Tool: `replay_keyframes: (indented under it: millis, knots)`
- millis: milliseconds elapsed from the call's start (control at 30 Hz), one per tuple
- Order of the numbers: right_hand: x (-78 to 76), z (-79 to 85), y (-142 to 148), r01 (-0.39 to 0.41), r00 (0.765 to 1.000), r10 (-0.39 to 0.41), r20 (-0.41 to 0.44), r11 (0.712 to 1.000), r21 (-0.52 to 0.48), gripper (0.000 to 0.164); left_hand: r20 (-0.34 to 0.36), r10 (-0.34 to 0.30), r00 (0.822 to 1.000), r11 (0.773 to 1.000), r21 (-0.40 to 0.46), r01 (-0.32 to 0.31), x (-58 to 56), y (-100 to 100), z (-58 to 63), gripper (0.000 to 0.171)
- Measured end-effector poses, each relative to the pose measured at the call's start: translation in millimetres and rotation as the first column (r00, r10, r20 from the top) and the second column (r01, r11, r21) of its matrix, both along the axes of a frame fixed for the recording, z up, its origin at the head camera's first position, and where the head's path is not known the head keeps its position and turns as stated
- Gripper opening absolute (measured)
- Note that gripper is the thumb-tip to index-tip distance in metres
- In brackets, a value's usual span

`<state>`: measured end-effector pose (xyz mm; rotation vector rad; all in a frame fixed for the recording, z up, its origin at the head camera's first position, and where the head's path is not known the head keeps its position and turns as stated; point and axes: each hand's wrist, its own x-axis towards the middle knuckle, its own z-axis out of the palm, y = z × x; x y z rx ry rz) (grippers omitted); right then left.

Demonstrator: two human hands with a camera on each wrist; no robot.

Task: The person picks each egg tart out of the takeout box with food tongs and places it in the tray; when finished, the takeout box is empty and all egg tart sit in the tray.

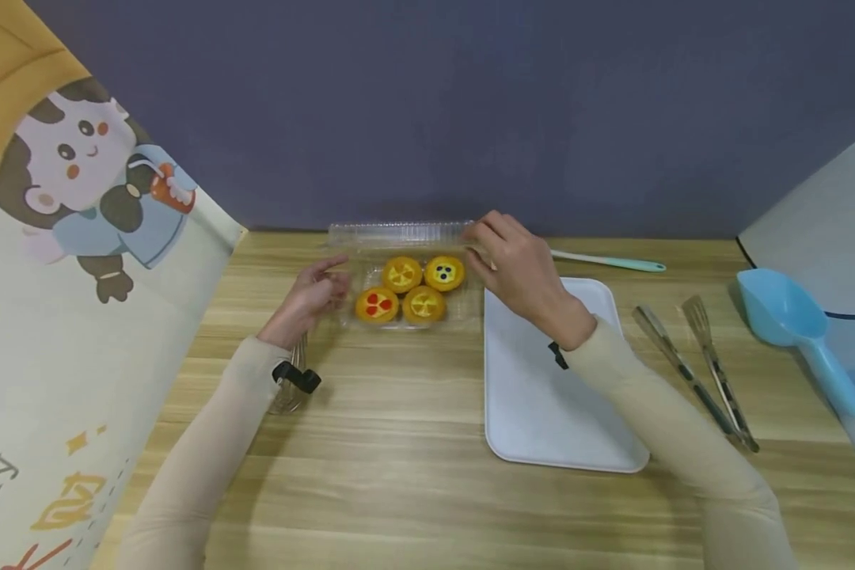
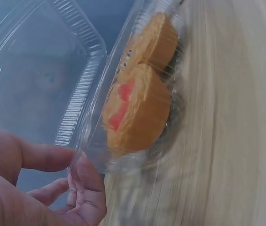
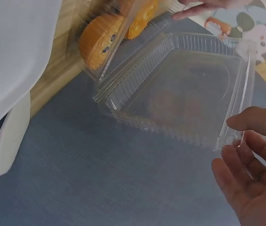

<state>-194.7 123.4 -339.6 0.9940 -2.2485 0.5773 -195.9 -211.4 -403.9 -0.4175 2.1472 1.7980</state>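
A clear plastic clamshell container (image 1: pixel 463 310) stands at the back of the table, its lid (image 3: pixel 189 80) raised on the hinge. Several egg-tart-like pastries (image 1: pixel 402 274) sit inside; one has a red topping (image 2: pixel 122 101), another dark blue dots (image 1: pixel 444 273). My left hand (image 1: pixel 313 294) is at the container's left end, thumb and finger pinching its corner near the hinge side. With thumb and fingertips, my right hand (image 3: pixel 255 160) pinches the lid's free edge at its right corner.
A white tray (image 1: pixel 556 427) lies right of the container, under my right forearm. Behind it is a mint-handled utensil (image 1: pixel 630 264). Metal tongs (image 1: pixel 705 372) and a blue scoop (image 1: pixel 784 313) lie farther right. A wire whisk (image 1: pixel 288 396) is under my left wrist. A dark wall rises behind.
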Motion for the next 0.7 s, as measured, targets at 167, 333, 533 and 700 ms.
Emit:
replay_keyframes:
  millis: [167,333,533,700]
  knots:
    - [14.6,3.5,-2.6,0.027,0.994,-0.019,0.103,0.996,-0.08,0.021,-0.033,-0.071,0.997,0.997,-0.027,0.07,17.0,-12.4,1.6,0.063]
    - [6.7,2.8,-1.0,0.021,0.983,0.005,0.182,0.99,-0.143,0.025,-0.027,-0.077,0.997,0.997,-0.031,0.077,29.4,-19.4,1.8,0.061]
    - [-7.5,0.8,2.0,0.036,0.953,0.038,0.301,0.971,-0.238,0.03,-0.036,-0.113,0.993,0.993,-0.032,0.112,44.9,-24.6,0.6,0.062]
    - [-15.6,-4.4,3.3,0.026,0.914,0.092,0.396,0.959,-0.283,0.039,-0.04,-0.127,0.991,0.991,-0.044,0.126,59.1,-25.1,2.1,0.062]
